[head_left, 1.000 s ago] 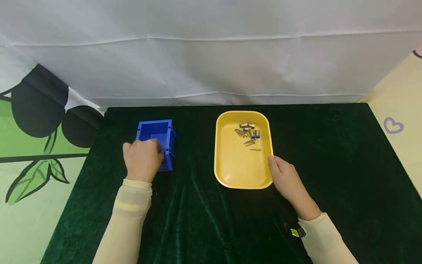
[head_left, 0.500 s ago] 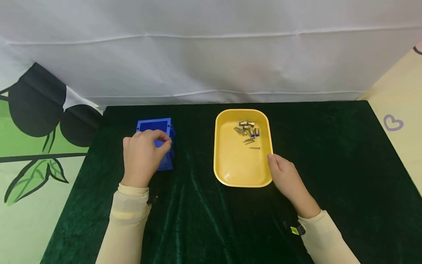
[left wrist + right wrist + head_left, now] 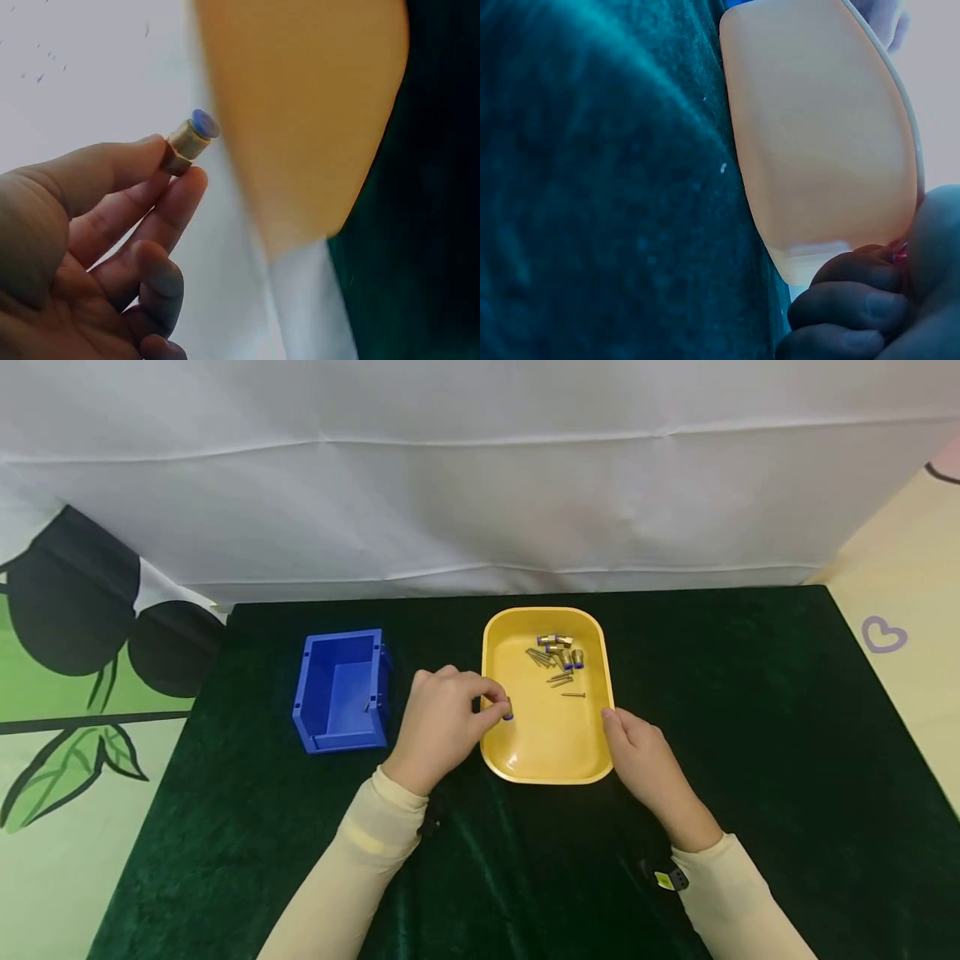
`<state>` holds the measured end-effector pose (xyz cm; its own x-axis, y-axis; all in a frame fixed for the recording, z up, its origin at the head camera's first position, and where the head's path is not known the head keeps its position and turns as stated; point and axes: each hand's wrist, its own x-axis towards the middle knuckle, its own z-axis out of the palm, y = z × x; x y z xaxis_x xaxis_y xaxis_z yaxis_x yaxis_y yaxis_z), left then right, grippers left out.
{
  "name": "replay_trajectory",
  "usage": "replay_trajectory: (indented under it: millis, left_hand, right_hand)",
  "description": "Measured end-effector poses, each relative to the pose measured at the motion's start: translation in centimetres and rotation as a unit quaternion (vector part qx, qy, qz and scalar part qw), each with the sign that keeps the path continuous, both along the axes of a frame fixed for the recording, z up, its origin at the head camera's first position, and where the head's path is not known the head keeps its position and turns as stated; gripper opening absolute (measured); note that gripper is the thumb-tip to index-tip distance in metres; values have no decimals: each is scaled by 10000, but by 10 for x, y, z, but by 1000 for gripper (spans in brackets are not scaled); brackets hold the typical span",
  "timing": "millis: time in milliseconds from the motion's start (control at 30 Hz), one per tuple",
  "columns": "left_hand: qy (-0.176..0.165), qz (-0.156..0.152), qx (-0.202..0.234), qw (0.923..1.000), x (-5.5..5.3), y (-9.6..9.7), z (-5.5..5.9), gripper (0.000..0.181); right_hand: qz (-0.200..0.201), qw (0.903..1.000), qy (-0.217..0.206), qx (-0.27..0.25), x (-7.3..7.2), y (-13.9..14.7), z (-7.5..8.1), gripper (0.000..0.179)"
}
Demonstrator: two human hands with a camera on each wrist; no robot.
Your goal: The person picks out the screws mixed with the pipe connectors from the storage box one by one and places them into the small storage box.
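My left hand [image 3: 444, 720] is over the left rim of the yellow tray [image 3: 543, 745]. Between thumb and fingertips it pinches a brass push-in fitting [image 3: 185, 144] with a blue collar, plainly visible in the left wrist view. In the upper right part of the tray lie several similar fittings [image 3: 567, 660] and several screws [image 3: 560, 680]. On the tray's right side my right hand [image 3: 651, 770] grips the rim, thumb on top; the right wrist view shows its curled fingers [image 3: 855, 304] against the tray's outer wall.
A blue bin [image 3: 348, 743] stands left of the tray, with a small metal piece [image 3: 367, 706] inside near its right wall. Dark green cloth [image 3: 750, 710] covers the table. A white sheet [image 3: 480, 510] hangs behind its back edge.
The left hand has come up out of the blue bin with the fitting and moved right to the tray's left rim. My right hand keeps its hold on the tray.
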<state>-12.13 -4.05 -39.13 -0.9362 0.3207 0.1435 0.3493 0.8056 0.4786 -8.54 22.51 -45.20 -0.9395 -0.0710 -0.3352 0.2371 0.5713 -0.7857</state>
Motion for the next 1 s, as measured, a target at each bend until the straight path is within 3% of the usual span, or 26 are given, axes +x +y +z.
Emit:
replay_trajectory:
  millis: [133,267,533,667,867,1000]
  left_hand:
    - [144,-204,-457,9986,0,16,-11,12]
    - [221,-318,-616,9973,0,22,-17,11]
    - [-181,-538,-533,9970,-9,31,-11,11]
    - [-620,-742,-695,9929,-20,47,-4,12]
    - [-1230,-1103,-1043,9807,-36,72,3,17]
    - [-1635,-1204,-1262,9710,-41,78,7,19]
  right_hand:
    - [42,10000,-23,-69,0,0,0,47]
    - [58,10000,-14,-71,-1,0,0,45]
    - [9,9999,-128,-63,0,2,3,44]
    - [-10,9999,-148,-38,0,4,2,45]
    - [-23,10000,-69,22,-1,5,0,46]
    - [9,10000,-39,-12,-1,5,0,45]
